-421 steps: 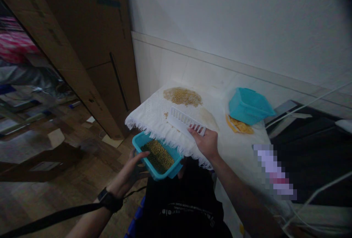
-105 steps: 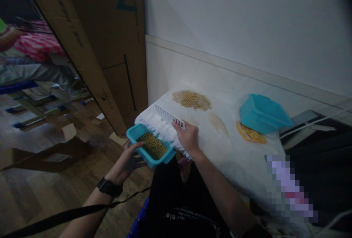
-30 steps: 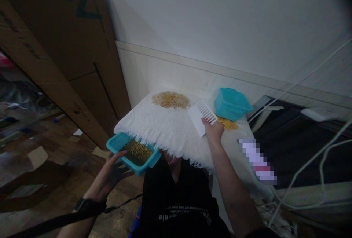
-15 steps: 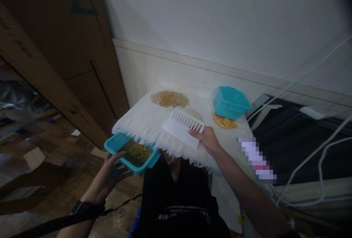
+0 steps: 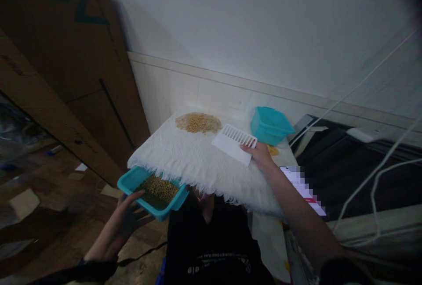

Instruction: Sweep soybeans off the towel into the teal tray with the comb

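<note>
My left hand (image 5: 130, 214) grips the near side of a turquoise plastic basin (image 5: 130, 180), thumb over the rim and fingers beneath. Soybeans and smaller green beans (image 5: 160, 191) lie inside it, and the basin sits just under the fringed edge of a white cloth (image 5: 184, 157). In my right hand (image 5: 260, 155) is a flat white slotted scoop (image 5: 232, 146), pinched by its slotted end and held over the cloth. To the left of the scoop, a pile of soybeans (image 5: 198, 123) is spread on the cloth near the wall.
A second turquoise basin (image 5: 272, 124) stands at the table's back right, with something yellow (image 5: 273, 150) beside it. A phone (image 5: 301, 188) lies right of my forearm. White cables (image 5: 356, 193) run at the right. A large cardboard box (image 5: 82, 65) stands at the left.
My right hand has carried the slotted scoop to the right and away from me, nearer the second basin. My left hand still holds the basin at the cloth's edge; the camera view has shifted slightly.
</note>
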{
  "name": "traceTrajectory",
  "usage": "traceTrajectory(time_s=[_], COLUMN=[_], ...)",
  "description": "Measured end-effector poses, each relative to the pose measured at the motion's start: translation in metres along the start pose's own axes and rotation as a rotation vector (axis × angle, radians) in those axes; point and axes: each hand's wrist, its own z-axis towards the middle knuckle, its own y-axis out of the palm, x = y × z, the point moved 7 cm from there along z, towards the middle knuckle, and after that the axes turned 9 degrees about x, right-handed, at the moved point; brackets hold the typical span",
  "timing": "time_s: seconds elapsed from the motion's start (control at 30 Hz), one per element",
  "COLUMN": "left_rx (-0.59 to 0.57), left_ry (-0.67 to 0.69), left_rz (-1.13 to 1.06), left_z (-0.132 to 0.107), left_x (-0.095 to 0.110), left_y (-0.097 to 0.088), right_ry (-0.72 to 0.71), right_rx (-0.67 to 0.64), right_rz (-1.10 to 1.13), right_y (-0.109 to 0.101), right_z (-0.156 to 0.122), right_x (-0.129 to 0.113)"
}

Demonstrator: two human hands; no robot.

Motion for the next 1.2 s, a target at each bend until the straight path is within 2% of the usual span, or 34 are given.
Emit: traceTrajectory(time_s=[0.1, 0.17, 0.27, 0.33, 0.47, 0.9, 1.2], left_rx=[-0.008, -0.011, -0.011, 0.004, 0.003, -0.003, 0.007], left_ry=[0.039, 0.054, 0.057, 0.05, 0.039, 0.038, 0.044], left_rz=[0.003, 0.01, 0.02, 0.024, 0.021, 0.023, 0.049], left_z=[0.0, -0.001, -0.002, -0.003, -0.001, 0.0, 0.004], left_x=[0.001, 0.002, 0.003, 0.004, 0.003, 0.002, 0.003], left_y=[0.0, 0.0, 0.001, 0.001, 0.001, -0.001, -0.004], right_ry=[-0.001, -0.08, -0.232, -0.252, -0.217, -0.197, -0.155], right_rx=[0.051, 0.129, 0.276, 0.317, 0.298, 0.19, 0.048], right_rz=[0.018, -0.019, -0.273, -0.463, -0.551, -0.322, -0.2], right_y=[-0.007, -0.015, -0.026, -0.027, -0.022, -0.018, -0.001], right_z=[0.012, 0.022, 0.034, 0.038, 0.041, 0.071, 0.075], right_x=[-0.005, -0.016, -0.034, -0.037, -0.027, -0.007, -0.011])
